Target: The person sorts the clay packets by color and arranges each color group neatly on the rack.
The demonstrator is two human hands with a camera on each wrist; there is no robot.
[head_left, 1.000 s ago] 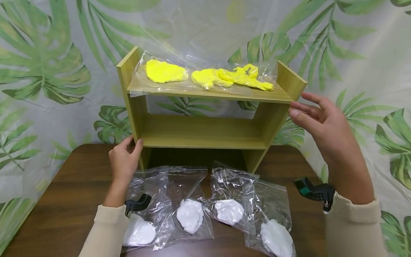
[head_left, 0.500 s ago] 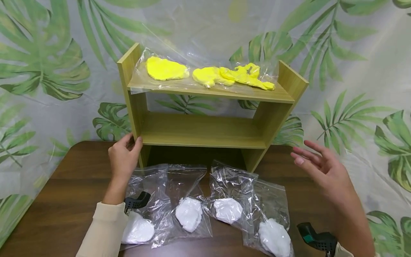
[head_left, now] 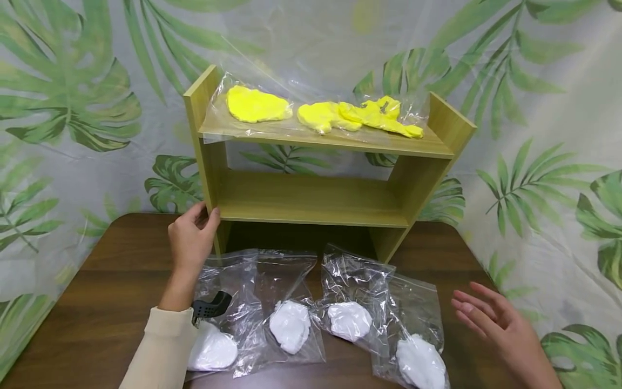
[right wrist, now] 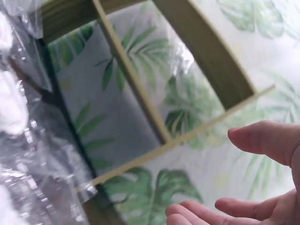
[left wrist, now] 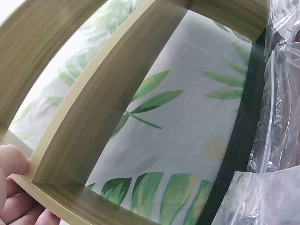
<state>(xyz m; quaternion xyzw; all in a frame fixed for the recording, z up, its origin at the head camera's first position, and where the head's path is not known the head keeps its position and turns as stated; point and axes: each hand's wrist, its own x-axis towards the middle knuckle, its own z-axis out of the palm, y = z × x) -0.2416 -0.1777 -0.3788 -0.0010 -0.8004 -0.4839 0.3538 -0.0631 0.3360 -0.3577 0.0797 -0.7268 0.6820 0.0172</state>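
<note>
A small wooden shelf [head_left: 311, 217] stands on the table against the patterned cloth. My left hand [head_left: 191, 237] grips the shelf's left side panel near the middle board, thumb at the front edge and fingers on the outer face. In the left wrist view that thumb [left wrist: 13, 160] lies by the corner where board and panel meet. My right hand [head_left: 500, 324] hangs in the air at the right, fingers loosely extended, holding nothing. Nearest to it lies a clear zip bag [head_left: 415, 294] with a white lump [head_left: 420, 361] inside. In the right wrist view the right hand [right wrist: 262, 187] is apart from the shelf.
Several more clear zip bags with white lumps [head_left: 290, 327] lie in a row before the shelf on the brown table [head_left: 112, 313]. Bagged yellow lumps [head_left: 257, 104] rest on the shelf's top board. A leaf-patterned cloth [head_left: 534, 70] hangs behind.
My right hand has left the shelf's upper right side and moved down toward the table's right edge. My left hand keeps its grip on the left panel.
</note>
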